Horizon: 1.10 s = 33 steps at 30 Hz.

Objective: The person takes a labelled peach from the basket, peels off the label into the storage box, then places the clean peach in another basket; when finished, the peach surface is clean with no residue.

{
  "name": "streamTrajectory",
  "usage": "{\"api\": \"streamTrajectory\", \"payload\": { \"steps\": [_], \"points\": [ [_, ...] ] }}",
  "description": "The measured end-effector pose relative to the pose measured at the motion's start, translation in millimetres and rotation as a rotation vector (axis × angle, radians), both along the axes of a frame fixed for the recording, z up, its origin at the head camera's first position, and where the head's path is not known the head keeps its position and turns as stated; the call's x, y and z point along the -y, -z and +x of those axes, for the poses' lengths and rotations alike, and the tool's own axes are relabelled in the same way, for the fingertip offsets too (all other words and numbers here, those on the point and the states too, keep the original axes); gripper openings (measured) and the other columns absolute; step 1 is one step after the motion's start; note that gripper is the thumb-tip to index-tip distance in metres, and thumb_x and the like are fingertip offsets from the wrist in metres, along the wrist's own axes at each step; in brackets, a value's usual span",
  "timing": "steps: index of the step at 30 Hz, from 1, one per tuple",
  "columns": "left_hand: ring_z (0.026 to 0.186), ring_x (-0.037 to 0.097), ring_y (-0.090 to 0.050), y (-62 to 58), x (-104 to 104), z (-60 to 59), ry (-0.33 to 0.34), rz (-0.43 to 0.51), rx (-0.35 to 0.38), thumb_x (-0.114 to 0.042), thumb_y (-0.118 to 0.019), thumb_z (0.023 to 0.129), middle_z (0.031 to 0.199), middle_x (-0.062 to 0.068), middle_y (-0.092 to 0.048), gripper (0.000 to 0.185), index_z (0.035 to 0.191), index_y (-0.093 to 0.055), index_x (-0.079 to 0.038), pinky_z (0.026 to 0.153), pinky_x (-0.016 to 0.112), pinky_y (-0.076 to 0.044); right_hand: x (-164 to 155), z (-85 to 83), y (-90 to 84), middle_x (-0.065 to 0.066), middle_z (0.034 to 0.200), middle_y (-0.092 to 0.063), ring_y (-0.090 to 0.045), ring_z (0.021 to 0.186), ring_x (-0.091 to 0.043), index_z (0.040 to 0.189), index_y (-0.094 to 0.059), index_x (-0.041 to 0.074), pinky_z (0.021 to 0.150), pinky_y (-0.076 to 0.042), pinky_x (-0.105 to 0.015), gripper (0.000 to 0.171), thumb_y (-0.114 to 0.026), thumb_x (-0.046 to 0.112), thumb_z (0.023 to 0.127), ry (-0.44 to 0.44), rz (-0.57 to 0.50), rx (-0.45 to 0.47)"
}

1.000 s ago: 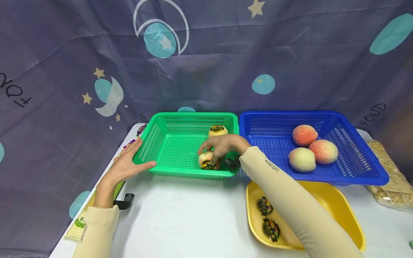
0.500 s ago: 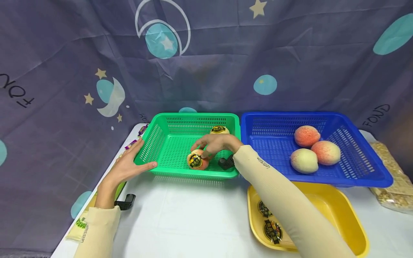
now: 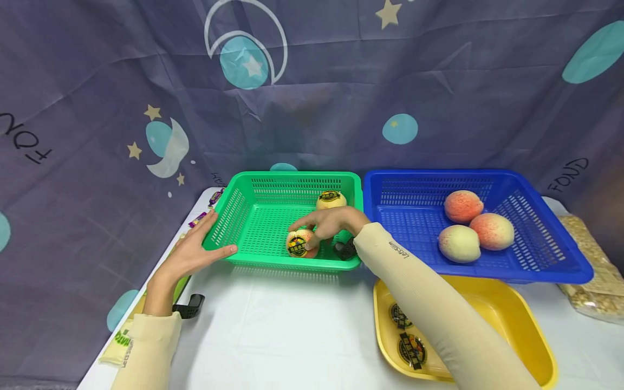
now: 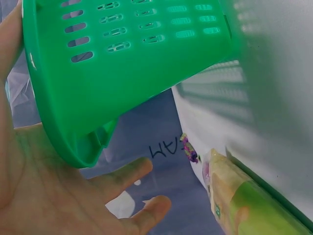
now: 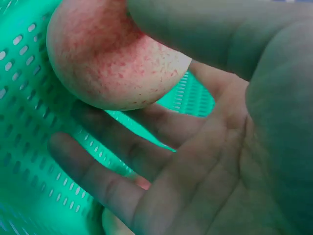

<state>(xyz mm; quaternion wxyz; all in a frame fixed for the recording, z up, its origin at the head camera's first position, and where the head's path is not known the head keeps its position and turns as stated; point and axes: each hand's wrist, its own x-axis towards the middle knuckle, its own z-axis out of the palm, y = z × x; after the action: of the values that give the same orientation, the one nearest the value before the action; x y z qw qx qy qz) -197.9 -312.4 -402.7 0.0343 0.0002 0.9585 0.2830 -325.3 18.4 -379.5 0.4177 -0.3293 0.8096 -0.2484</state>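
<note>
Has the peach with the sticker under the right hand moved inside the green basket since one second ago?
Yes. The stickered peach shifted slightly left along the green basket's front wall, and its sticker now faces front, under the right hand.

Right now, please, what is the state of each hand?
Left hand: open, flat against the green basket corner.
Right hand: fingers resting on the stickered peach, loosely, not clearly gripping.

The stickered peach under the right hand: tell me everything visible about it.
The peach is round, cream flushed with speckled red, and bears a black-and-yellow sticker facing the camera. It sits on the floor of the green basket, near the front wall. The right hand touches it from above, fingers draped loosely over its top and side.
</note>
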Motion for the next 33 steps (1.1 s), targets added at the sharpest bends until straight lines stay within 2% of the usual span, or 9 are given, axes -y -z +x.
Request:
{"api": "streamTrajectory", "payload": {
  "steps": [3,8,10,13,16,20,23,28,33],
  "points": [
    [0.155,0.051,-0.006,0.7,-1,-0.2,0.000,-0.001,0.001,-0.066,-0.070,0.085,0.174,-0.003,-0.001,0.110,0.165,-0.009,-0.022,0.114,0.080,-0.005,0,1.1,-1.4,-0.005,0.141,-0.056,-0.058,0.120,-0.019,0.156,-0.042,0.026,0.100,-0.050,-0.039,0.068,-0.071,0.019,0.095,-0.003,0.022,-0.063],
    [0.157,0.048,-0.008,0.4,-2,-0.6,0.006,-0.002,0.002,-0.066,-0.070,0.085,0.174,-0.003,-0.001,0.110,0.165,-0.009,-0.021,0.114,0.080,-0.007,0,2.3,-1.9,-0.005,0.151,-0.048,-0.053,0.127,-0.023,0.156,-0.041,0.027,0.099,-0.051,-0.038,0.080,-0.075,0.008,0.087,0.002,0.030,-0.090],
    [0.157,0.047,-0.008,0.0,-2,-0.8,0.011,-0.003,0.004,-0.066,-0.070,0.086,0.174,-0.002,-0.001,0.110,0.165,-0.009,-0.021,0.114,0.080,-0.007,-1,1.9,-1.1,-0.003,0.158,-0.042,-0.048,0.133,-0.022,0.156,-0.041,0.031,0.102,-0.049,-0.039,0.080,-0.076,0.010,0.087,-0.003,0.033,-0.096],
    [0.157,0.046,-0.009,-0.6,-2,-0.7,0.015,0.000,0.008,-0.065,-0.069,0.086,0.174,-0.001,-0.001,0.110,0.165,-0.008,-0.020,0.114,0.079,-0.009,-3,0.9,0.7,-0.001,0.159,-0.042,-0.046,0.138,-0.021,0.155,-0.043,0.034,0.106,-0.048,-0.041,0.073,-0.076,0.018,0.091,-0.013,0.023,-0.089],
    [0.157,0.046,-0.009,-0.9,-3,-0.7,0.014,0.005,0.015,-0.066,-0.069,0.086,0.174,-0.001,-0.001,0.110,0.165,-0.008,-0.021,0.115,0.078,-0.011,-5,0.0,2.1,-0.004,0.148,-0.051,-0.051,0.133,-0.020,0.151,-0.049,0.033,0.104,-0.049,-0.039,0.067,-0.077,0.022,0.092,-0.007,0.019,-0.079],
    [0.157,0.045,-0.009,-1.2,-5,-0.8,0.013,0.008,0.021,-0.066,-0.069,0.086,0.174,-0.001,-0.001,0.111,0.165,-0.007,-0.021,0.115,0.078,-0.012,-6,-0.3,2.9,-0.004,0.134,-0.058,-0.058,0.120,-0.019,0.147,-0.053,0.032,0.096,-0.053,-0.036,0.067,-0.081,0.018,0.088,-0.003,0.030,-0.055],
    [0.157,0.046,-0.010,-1.4,-6,-0.7,0.015,0.008,0.019,-0.066,-0.070,0.086,0.174,-0.001,-0.001,0.110,0.165,-0.007,-0.021,0.115,0.077,-0.014,-6,-0.6,2.9,-0.003,0.131,-0.059,-0.058,0.117,-0.018,0.145,-0.055,0.031,0.094,-0.053,-0.035,0.067,-0.082,0.016,0.086,-0.002,0.024,-0.037],
    [0.157,0.047,-0.010,-1.4,-5,0.0,0.011,0.011,0.025,-0.065,-0.070,0.086,0.174,-0.002,0.000,0.110,0.165,-0.007,-0.022,0.115,0.076,-0.016,-10,-2.9,-2.4,-0.007,0.129,-0.058,-0.057,0.110,-0.021,0.149,-0.052,0.028,0.088,-0.055,-0.043,0.069,-0.082,0.021,0.087,0.022,-0.092,-0.023],
    [0.157,0.046,-0.009,-2.4,-2,0.8,0.011,0.023,0.027,-0.063,-0.071,0.087,0.174,-0.001,0.002,0.111,0.165,-0.006,-0.021,0.115,0.076,-0.016,-14,-0.6,-21.6,-0.009,0.127,-0.060,-0.057,0.105,-0.023,0.151,-0.049,0.026,0.081,-0.057,-0.049,0.068,-0.078,0.022,0.089,0.023,-0.259,-0.048]
  ]
}}
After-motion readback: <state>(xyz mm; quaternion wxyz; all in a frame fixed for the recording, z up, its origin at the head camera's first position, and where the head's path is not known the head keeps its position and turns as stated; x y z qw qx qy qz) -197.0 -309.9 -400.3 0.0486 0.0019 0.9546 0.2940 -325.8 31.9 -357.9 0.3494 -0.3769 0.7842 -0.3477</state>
